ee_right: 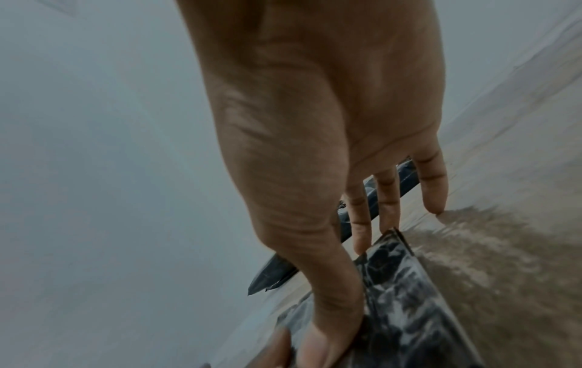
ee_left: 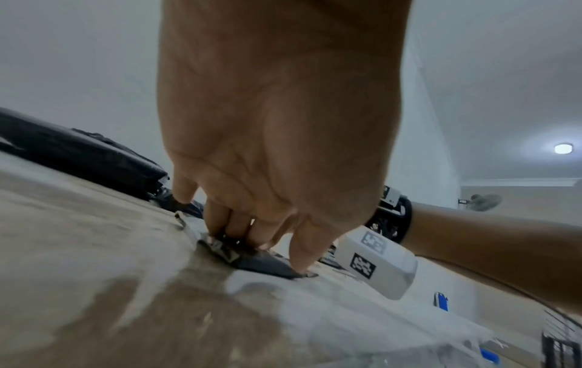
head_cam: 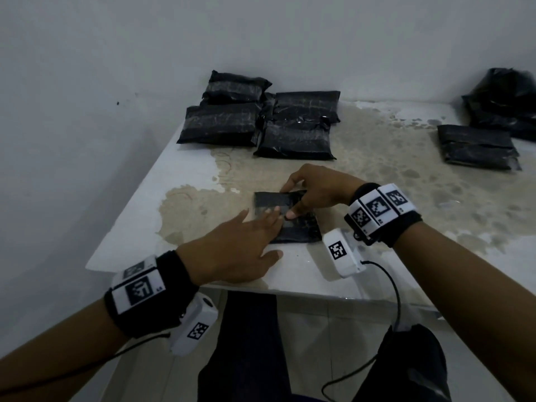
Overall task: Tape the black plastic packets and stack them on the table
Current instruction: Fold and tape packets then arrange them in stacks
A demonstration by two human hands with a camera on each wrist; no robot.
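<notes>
White-walled corner, worn table (head_cam: 185, 181) with a patchy tan top. Both hands are working at its near edge.

Left hand (head_cam: 237, 250) is lying flat, fingers straight, pressing down on the near-left part of a packet (head_cam: 301, 227) that is resting flat on the table. Right hand (head_cam: 316, 190) is reaching across from the right: thumb pressing the packet's top face beside the left fingertips, other fingers spread over the far edge. Neither hand is gripping anything. A paler strip is running across the packet under the fingertips; probably tape, though the dim head view is too soft to be sure, and the wrist views are not settling it.

Judged step: smoothing tape down on this packet, stacking not yet begun for it.

Farther back, a taped pile (head_cam: 258, 123) is sitting against the wall, left of centre. Well apart at far right, a second pile (head_cam: 478, 146) is lying in front of a black bag (head_cam: 504, 100); whether those are taped I cannot tell.

Next move calls for pressing the strip ends flat, then lifting the packet with a two-sided grip and carrying it back to the taped pile, laying it square so the slick plastic is not sliding off.
</notes>
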